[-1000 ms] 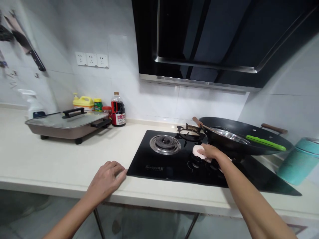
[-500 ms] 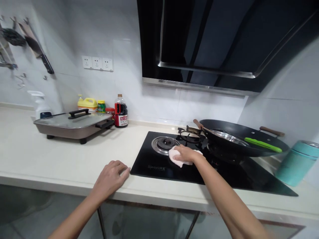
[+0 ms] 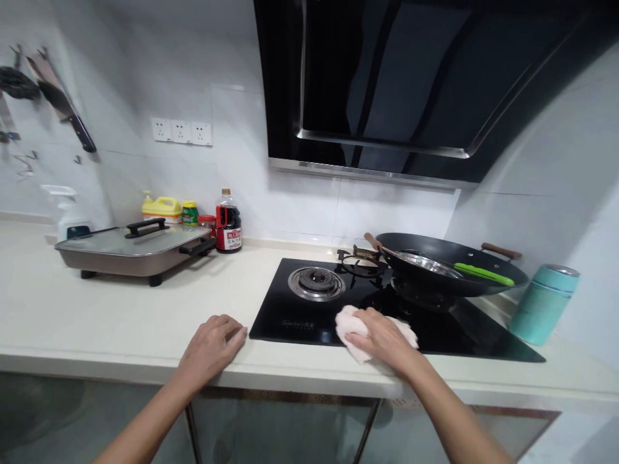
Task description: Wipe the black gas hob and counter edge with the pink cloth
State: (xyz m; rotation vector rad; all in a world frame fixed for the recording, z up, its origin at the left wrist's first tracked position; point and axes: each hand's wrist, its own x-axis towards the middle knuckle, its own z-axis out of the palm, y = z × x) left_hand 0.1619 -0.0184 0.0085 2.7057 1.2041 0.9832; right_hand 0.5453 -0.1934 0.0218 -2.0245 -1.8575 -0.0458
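My right hand (image 3: pixel 380 335) presses a pale pink cloth (image 3: pixel 349 320) down at the front edge of the black gas stove (image 3: pixel 290 308), its fingers closed over the fabric. Part of the cloth hangs past the glass onto the counter. Behind it, to the left, is the ringed burner (image 3: pixel 316 283) with no pot support on it. My left hand (image 3: pixel 213 345) rests palm down on the white counter (image 3: pixel 145 316) just left of the stove's corner, thumb apart from the fingers and nothing held. A loose black pot support (image 3: pixel 362 263) lies at the stove's back.
A large wok (image 3: pixel 464 258) with a green-handled utensil (image 3: pixel 483 274) occupies the stove's right side. Beside it stands a turquoise flask (image 3: pixel 544 306). On the left are a lidded electric pan (image 3: pixel 135 251) and a soy sauce bottle (image 3: pixel 228 222). A range hood (image 3: pixel 377 84) hangs above.
My right hand has drawn the cloth from beside the left burner toward me, to the stove's front edge. My left hand stays on the counter. The view has shifted slightly.
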